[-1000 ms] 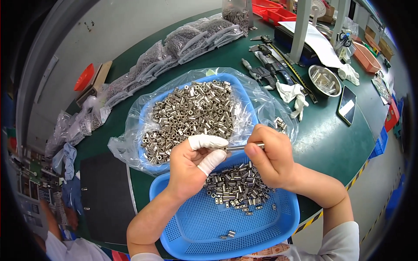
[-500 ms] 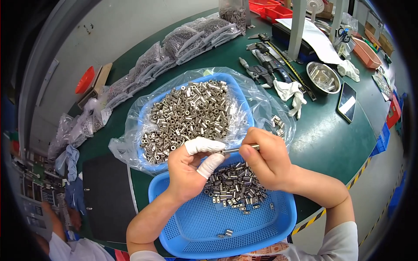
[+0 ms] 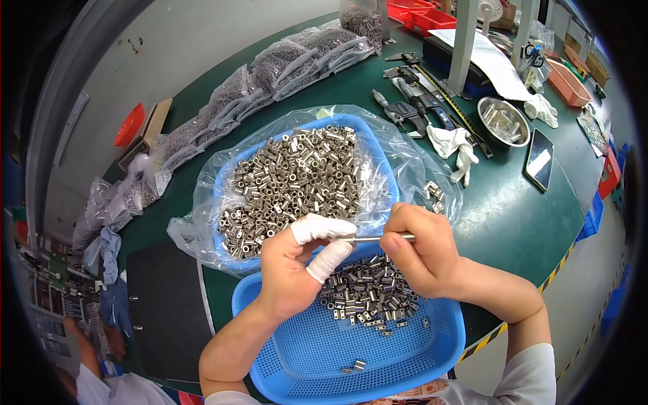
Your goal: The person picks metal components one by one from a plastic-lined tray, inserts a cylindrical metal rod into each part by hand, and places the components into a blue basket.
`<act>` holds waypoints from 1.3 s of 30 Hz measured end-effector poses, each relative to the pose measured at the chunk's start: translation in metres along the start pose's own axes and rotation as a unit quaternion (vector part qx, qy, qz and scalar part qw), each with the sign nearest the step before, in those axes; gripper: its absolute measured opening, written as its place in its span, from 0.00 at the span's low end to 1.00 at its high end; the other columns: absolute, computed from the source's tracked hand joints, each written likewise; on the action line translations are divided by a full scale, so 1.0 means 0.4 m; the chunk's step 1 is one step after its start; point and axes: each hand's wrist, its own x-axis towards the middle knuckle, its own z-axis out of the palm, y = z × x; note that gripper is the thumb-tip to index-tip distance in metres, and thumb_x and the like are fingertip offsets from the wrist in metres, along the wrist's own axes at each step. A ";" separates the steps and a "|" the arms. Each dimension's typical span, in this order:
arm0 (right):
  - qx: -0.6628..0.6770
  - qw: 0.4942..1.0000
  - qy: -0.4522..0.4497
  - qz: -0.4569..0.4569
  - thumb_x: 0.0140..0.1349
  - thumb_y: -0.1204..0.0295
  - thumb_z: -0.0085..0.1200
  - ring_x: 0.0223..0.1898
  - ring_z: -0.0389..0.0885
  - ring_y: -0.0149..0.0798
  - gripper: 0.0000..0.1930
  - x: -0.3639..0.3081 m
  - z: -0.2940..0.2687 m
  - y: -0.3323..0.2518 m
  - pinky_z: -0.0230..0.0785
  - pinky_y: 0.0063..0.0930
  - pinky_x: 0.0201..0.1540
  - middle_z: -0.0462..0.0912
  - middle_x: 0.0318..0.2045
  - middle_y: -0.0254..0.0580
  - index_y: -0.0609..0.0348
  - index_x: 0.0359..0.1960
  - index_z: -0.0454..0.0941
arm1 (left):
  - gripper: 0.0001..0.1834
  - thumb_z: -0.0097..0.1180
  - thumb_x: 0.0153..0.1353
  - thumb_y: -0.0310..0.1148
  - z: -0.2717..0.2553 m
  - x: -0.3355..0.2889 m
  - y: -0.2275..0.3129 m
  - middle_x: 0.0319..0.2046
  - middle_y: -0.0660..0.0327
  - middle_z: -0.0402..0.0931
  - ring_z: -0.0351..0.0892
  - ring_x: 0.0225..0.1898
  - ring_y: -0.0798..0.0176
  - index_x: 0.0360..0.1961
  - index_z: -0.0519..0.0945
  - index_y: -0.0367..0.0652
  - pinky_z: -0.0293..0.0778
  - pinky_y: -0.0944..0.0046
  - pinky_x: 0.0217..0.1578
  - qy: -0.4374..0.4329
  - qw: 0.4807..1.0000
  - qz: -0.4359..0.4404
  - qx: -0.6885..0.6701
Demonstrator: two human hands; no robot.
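My left hand, with white finger cots on the thumb and forefinger, pinches a small metal sleeve that its fingertips mostly hide. In my right hand, closed, is a thin steel rod held level. The rod's left end meets the piece at my left fingertips; whether it sits inside cannot be made out. Both hands are above a blue perforated basket, where many short metal sleeves are heaped at the far side. Two or so loose ones lie near its front.
Beyond stands a plastic-lined blue bin full of metal sleeves. Filled plastic bags line the back. Calipers and micrometers, white gloves, a metal bowl and a phone lie right. A black folder is left.
My right hand has shifted slightly right, and more of the rod shows between the hands. My left hand keeps its pinch. The whole view has moved a little.
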 end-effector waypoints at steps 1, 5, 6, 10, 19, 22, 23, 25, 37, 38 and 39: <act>-0.009 1.000 -0.013 -0.002 0.53 0.73 0.46 0.15 0.68 0.42 0.05 0.001 -0.003 -0.001 0.57 0.30 0.15 0.68 0.15 0.41 0.61 0.23 0.67 | 0.10 0.52 0.51 0.21 -0.003 0.001 0.002 0.33 0.59 0.72 0.73 0.34 0.68 0.36 0.73 0.33 0.70 0.71 0.37 -0.019 1.000 0.011 0.015; 0.041 0.998 -0.044 -0.010 0.53 0.73 0.47 0.14 0.68 0.43 0.05 0.006 -0.008 -0.005 0.57 0.31 0.14 0.68 0.15 0.41 0.61 0.22 0.66 | 0.08 0.52 0.51 0.21 -0.013 -0.001 0.000 0.30 0.58 0.73 0.74 0.34 0.68 0.34 0.74 0.33 0.71 0.71 0.37 -0.055 0.996 0.038 0.052; 0.018 0.999 -0.039 0.000 0.52 0.73 0.47 0.14 0.68 0.44 0.06 0.004 -0.006 -0.012 0.58 0.31 0.14 0.68 0.15 0.41 0.61 0.22 0.66 | 0.08 0.52 0.51 0.21 -0.009 -0.003 0.000 0.30 0.58 0.73 0.74 0.34 0.68 0.34 0.74 0.33 0.71 0.71 0.37 -0.056 0.996 0.037 0.052; -0.051 0.998 -0.028 0.012 0.52 0.73 0.47 0.15 0.69 0.45 0.06 0.005 0.001 -0.039 0.59 0.32 0.16 0.68 0.15 0.42 0.61 0.22 0.67 | 0.08 0.52 0.51 0.21 -0.004 -0.008 0.000 0.30 0.59 0.73 0.74 0.32 0.67 0.34 0.74 0.32 0.71 0.71 0.35 -0.017 0.999 0.026 0.036; 0.029 0.999 0.021 0.014 0.52 0.73 0.48 0.17 0.72 0.44 0.05 0.003 0.013 -0.016 0.63 0.30 0.18 0.72 0.17 0.43 0.60 0.23 0.68 | 0.10 0.52 0.53 0.27 0.012 -0.004 -0.022 0.30 0.59 0.72 0.72 0.31 0.68 0.37 0.71 0.35 0.69 0.69 0.36 -0.008 0.978 -0.028 -0.209; -0.007 1.000 0.018 0.002 0.53 0.73 0.48 0.17 0.72 0.43 0.06 -0.002 0.004 -0.018 0.63 0.29 0.18 0.73 0.17 0.43 0.60 0.22 0.68 | 0.10 0.51 0.53 0.27 0.012 -0.002 -0.023 0.30 0.58 0.73 0.72 0.32 0.67 0.37 0.71 0.35 0.69 0.68 0.37 -0.032 0.973 -0.070 -0.217; -0.031 0.999 0.002 -0.009 0.53 0.73 0.47 0.17 0.72 0.43 0.06 -0.004 0.001 -0.018 0.63 0.28 0.18 0.73 0.17 0.43 0.60 0.22 0.68 | 0.10 0.51 0.53 0.27 0.016 -0.002 -0.021 0.30 0.58 0.73 0.72 0.32 0.67 0.36 0.71 0.35 0.69 0.68 0.37 -0.023 0.977 -0.057 -0.203; 0.041 0.999 0.010 -0.003 0.52 0.73 0.48 0.16 0.72 0.42 0.06 -0.004 0.004 -0.013 0.62 0.28 0.16 0.72 0.16 0.42 0.60 0.22 0.68 | 0.08 0.51 0.53 0.26 0.017 0.001 -0.020 0.30 0.57 0.73 0.73 0.31 0.66 0.35 0.72 0.35 0.70 0.68 0.37 -0.024 0.977 -0.035 -0.210; 0.061 0.993 0.070 -0.076 0.47 0.77 0.48 0.11 0.63 0.38 0.06 0.001 0.014 -0.012 0.54 0.27 0.12 0.64 0.12 0.38 0.60 0.17 0.65 | 0.08 0.53 0.51 0.24 0.039 -0.014 0.012 0.26 0.58 0.73 0.74 0.27 0.69 0.33 0.73 0.32 0.72 0.71 0.29 0.077 0.989 0.102 0.073; -0.021 0.988 0.087 -0.128 0.48 0.79 0.46 0.11 0.61 0.36 0.06 0.002 0.009 -0.016 0.51 0.25 0.13 0.63 0.12 0.38 0.62 0.16 0.65 | 0.08 0.53 0.51 0.24 0.043 -0.016 0.016 0.26 0.58 0.73 0.74 0.27 0.69 0.33 0.73 0.32 0.72 0.71 0.29 0.077 0.989 0.101 0.075; -0.021 0.988 0.089 -0.127 0.48 0.79 0.46 0.11 0.61 0.36 0.06 0.001 0.010 -0.016 0.51 0.25 0.13 0.63 0.12 0.38 0.62 0.16 0.65 | 0.08 0.54 0.50 0.23 0.049 -0.018 0.022 0.26 0.58 0.73 0.74 0.27 0.69 0.33 0.73 0.32 0.72 0.71 0.29 0.078 0.994 0.067 0.033</act>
